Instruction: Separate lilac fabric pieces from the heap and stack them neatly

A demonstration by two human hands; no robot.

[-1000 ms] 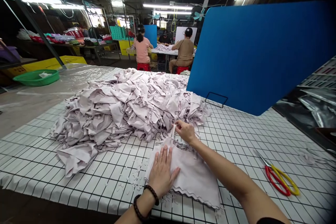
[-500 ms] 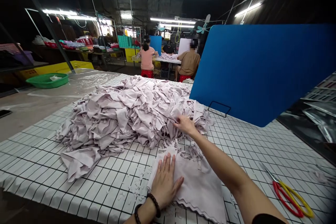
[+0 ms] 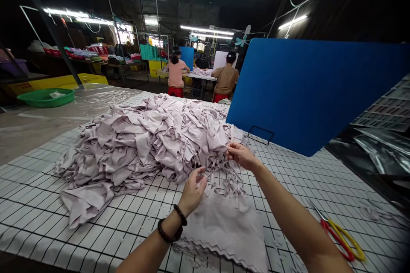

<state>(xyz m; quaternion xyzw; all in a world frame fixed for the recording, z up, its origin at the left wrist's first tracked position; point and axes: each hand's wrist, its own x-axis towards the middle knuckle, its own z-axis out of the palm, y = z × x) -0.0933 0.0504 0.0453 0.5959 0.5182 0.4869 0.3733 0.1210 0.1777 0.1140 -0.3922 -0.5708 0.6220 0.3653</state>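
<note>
A large heap of pale lilac fabric pieces lies on a white cloth with black grid lines. My right hand pinches the edge of one piece at the heap's right side, and that piece is drawn out toward the fingers. My left hand, with dark bead bracelets on the wrist, is raised just in front of the heap. Its fingers are apart and curved, with nothing seen between them. Below both hands lies a flat stack of the same fabric with wavy front edges and thin strips at its far end.
Scissors with red and yellow handles lie at the right. A large blue board stands tilted beyond, beside a black wire stand. A green basket is at the far left. Several people sit at a table behind.
My left hand has lifted off the flat stack and moved up toward the heap. My right hand has moved slightly right, pulling a fabric edge with it. The view has shifted a little.
</note>
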